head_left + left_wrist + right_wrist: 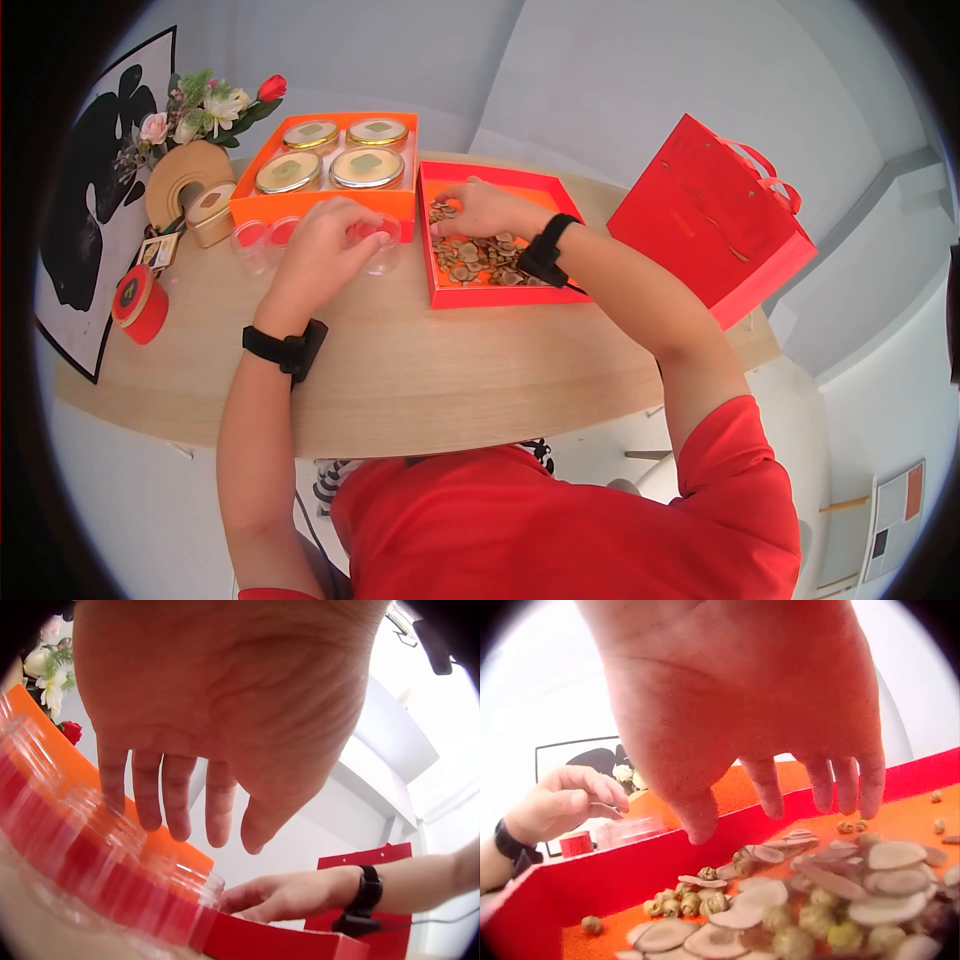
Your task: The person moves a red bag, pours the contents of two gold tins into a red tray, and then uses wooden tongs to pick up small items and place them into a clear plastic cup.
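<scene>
Red at frame centre, the tray (490,298) could spill slices (468,262) if our loose-fingered right hand (490,210) sweeps; our left hand (325,245), likewise relaxed, could knock over cups (381,262).

A pale wood-grain tabletop (400,370) lies under the fingers (178,799); smooth pale-grey walls (410,60) rise beyond them, above a whitish floor (150,480).

Soft, bright light fills the head view, its fisheye lens bowing the table (400,390); glints mark the jar lids (367,168) left of the red tray (500,297). Wrist views show blurred clear cups (97,859) left of that tray and white, washed-out background beyond it.
</scene>
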The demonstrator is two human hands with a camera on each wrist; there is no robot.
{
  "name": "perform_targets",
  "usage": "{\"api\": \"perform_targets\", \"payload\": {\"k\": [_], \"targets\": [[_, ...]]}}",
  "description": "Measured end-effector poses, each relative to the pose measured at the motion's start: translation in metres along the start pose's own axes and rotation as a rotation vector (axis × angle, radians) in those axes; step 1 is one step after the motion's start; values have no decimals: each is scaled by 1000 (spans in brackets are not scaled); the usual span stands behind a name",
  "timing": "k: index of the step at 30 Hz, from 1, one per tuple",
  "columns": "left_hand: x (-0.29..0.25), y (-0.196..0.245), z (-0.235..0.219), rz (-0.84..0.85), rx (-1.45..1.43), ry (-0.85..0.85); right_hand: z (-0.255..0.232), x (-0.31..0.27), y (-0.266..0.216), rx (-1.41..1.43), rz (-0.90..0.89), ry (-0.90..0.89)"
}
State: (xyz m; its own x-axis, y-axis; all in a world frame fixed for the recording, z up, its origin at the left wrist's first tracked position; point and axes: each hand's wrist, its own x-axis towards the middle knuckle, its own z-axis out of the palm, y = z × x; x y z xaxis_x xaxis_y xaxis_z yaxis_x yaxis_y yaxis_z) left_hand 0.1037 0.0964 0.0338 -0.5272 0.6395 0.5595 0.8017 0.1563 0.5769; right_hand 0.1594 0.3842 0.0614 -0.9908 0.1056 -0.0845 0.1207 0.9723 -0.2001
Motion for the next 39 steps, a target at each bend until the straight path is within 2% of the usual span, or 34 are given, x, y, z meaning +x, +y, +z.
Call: {"api": "perform_targets", "payload": {"k": [7, 13, 19, 22, 28, 34, 39], "targets": [[-3, 1, -2, 31, 18, 22, 3, 38, 4, -16, -46, -264], [-2, 1, 0, 18, 40, 16, -4, 10, -8, 1, -139, -254], [-1, 1, 3, 42, 67, 23, 13, -21, -7, -12, -304, -58], [-1, 2, 3, 3, 26, 11, 14, -27, -7, 106, -281, -118], [-1, 5, 1, -14, 21, -1, 17, -30, 16, 4, -332, -38], [-1, 5, 0, -19, 34, -9, 3, -45, 35, -126, -152, -59], [-1, 1, 3, 11, 26, 15, -7, -61, 30, -112, -136, -31]]}}
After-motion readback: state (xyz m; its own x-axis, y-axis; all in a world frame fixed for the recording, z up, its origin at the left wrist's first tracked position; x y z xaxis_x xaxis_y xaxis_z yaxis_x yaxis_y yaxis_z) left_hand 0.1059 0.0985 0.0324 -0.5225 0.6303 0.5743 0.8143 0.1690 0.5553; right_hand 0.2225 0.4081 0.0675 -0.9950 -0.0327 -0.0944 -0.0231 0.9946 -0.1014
